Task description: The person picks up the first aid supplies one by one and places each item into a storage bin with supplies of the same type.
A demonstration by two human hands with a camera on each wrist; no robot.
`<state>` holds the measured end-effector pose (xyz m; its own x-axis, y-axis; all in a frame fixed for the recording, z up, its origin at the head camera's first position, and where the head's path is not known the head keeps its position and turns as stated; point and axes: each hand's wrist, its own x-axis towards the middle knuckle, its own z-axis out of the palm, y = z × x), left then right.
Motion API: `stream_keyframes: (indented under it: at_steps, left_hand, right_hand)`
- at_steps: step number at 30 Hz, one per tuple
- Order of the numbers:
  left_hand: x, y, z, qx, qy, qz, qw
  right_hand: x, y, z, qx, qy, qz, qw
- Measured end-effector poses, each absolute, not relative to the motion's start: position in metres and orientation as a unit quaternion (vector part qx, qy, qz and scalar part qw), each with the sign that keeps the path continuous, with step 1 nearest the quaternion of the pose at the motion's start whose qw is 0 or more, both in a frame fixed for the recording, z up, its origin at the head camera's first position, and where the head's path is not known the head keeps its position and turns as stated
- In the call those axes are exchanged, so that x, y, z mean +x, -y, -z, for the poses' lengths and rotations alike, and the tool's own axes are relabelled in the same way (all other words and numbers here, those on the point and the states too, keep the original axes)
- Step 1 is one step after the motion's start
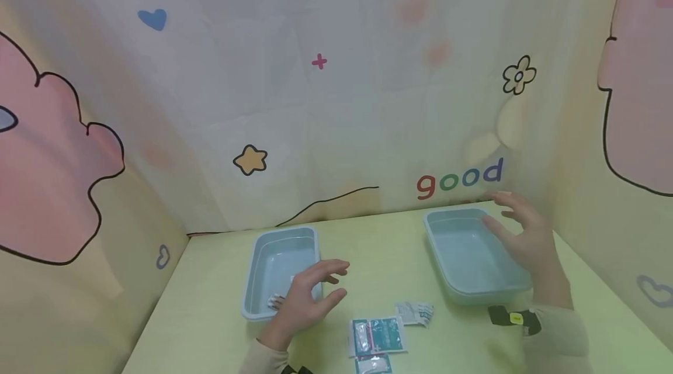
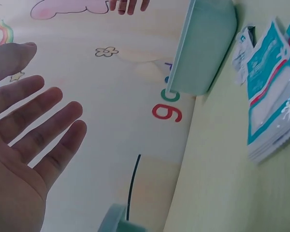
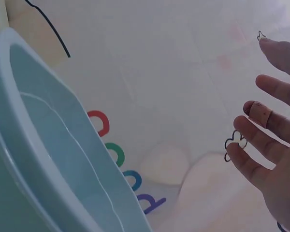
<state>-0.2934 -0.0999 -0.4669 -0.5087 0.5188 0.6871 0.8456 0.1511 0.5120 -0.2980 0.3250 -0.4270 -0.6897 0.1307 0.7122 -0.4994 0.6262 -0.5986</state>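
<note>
My left hand (image 1: 307, 298) is raised beside the right edge of the left light-blue basin (image 1: 254, 272), fingers loosely bent and holding nothing. Its spread fingers and bare palm show in the left wrist view. Small white-and-brown items (image 1: 276, 302) lie in that basin, partly hidden behind the hand. Over the right side of the other light-blue basin (image 1: 447, 257) hovers my right hand (image 1: 531, 239), fingers apart with nothing in them. A tan bandage (image 3: 260, 115) wraps one of its fingers. No contents show in the right basin.
Between the basins, toward the front, lie a teal-and-white packet (image 1: 386, 334), a smaller packet (image 1: 373, 364) below it and a white packet with teal print (image 1: 415, 313). A printed curtain (image 1: 368, 128) stands behind the pale yellow table (image 1: 363, 257) and along both sides.
</note>
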Motion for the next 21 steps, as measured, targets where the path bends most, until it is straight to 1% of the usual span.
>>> stream_keyframes:
  at_steps: [6, 12, 17, 21]
  left_hand:
    - [-0.288, 0.092, 0.473, -0.471, 0.746, 0.443, 0.159]
    - [-0.284, 0.080, 0.483, -0.502, 0.742, 0.425, 0.133]
    - [-0.279, 0.073, 0.491, -0.502, 0.759, 0.405, 0.090]
    - [-0.278, 0.069, 0.494, -0.513, 0.772, 0.369, 0.069]
  right_hand:
    - [-0.291, -0.352, 0.438, 0.032, 0.850, -0.411, 0.327]
    - [-0.288, -0.373, 0.447, -0.006, 0.867, -0.405, 0.290]
    - [-0.286, -0.381, 0.454, -0.016, 0.879, -0.409, 0.245]
    - [-0.285, -0.386, 0.460, -0.011, 0.886, -0.407, 0.222]
